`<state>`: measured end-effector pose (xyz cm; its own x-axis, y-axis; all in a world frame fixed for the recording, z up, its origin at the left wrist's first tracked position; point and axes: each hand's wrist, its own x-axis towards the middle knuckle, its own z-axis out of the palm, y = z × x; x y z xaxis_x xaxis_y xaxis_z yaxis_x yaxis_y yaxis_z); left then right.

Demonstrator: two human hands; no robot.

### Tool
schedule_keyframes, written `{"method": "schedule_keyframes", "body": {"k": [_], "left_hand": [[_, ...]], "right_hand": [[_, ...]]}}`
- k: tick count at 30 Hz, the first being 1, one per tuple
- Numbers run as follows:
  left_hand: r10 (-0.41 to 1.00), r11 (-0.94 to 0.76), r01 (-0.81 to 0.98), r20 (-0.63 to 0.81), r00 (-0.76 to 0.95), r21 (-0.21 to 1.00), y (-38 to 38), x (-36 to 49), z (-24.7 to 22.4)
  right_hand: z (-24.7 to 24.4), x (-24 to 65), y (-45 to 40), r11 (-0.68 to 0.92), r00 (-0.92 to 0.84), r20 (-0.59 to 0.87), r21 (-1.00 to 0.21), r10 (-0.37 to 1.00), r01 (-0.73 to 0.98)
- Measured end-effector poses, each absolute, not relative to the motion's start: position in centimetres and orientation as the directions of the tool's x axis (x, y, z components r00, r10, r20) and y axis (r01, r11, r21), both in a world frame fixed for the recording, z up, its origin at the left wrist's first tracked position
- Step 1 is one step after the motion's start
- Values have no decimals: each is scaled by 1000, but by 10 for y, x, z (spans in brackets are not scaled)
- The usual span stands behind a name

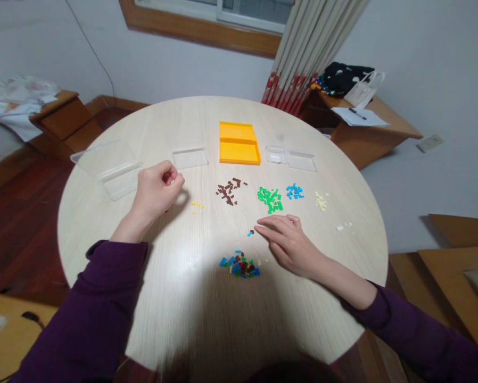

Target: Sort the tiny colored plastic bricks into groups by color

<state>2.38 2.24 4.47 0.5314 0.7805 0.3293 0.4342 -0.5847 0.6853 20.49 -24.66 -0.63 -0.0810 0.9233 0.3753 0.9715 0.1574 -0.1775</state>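
Note:
My left hand [159, 186] is raised over the left of the table, its fingers curled into a pinch; whatever they hold, if anything, is hidden. A sliver of red [166, 211] shows on the tabletop under its wrist. My right hand [285, 242] reaches in with fingers stretched out, the fingertips beside a small blue brick [249, 234] and a brown brick [252, 231]. Closer to me lies a mixed-colour heap of bricks [242, 266]. Sorted by colour are yellow bricks [197, 205], brown bricks [227, 192], green bricks [270, 199], blue bricks [294, 191] and cream bricks [321, 201].
An open orange case [239, 161] stands at the back of the round table [175, 308]. Clear plastic trays [190, 158] flank it, with a larger clear box [119, 183] at left. White pieces [340, 227] lie at right. A side table [398, 125] stands beyond.

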Motion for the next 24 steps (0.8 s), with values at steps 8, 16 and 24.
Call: {"method": "schedule_keyframes", "body": {"k": [8, 16, 24], "left_hand": [[773, -593, 414, 344, 533, 690, 25, 24, 42], [770, -597, 403, 353, 532, 694, 24, 24, 42], [779, -586, 398, 354, 518, 706, 26, 24, 40]], "right_hand": [[-3, 201, -248, 184, -114, 361, -166, 926, 969], [-6, 205, -230, 107, -40, 328, -189, 944, 976], [15, 204, -184, 85, -57, 258, -99, 965, 991]]}}
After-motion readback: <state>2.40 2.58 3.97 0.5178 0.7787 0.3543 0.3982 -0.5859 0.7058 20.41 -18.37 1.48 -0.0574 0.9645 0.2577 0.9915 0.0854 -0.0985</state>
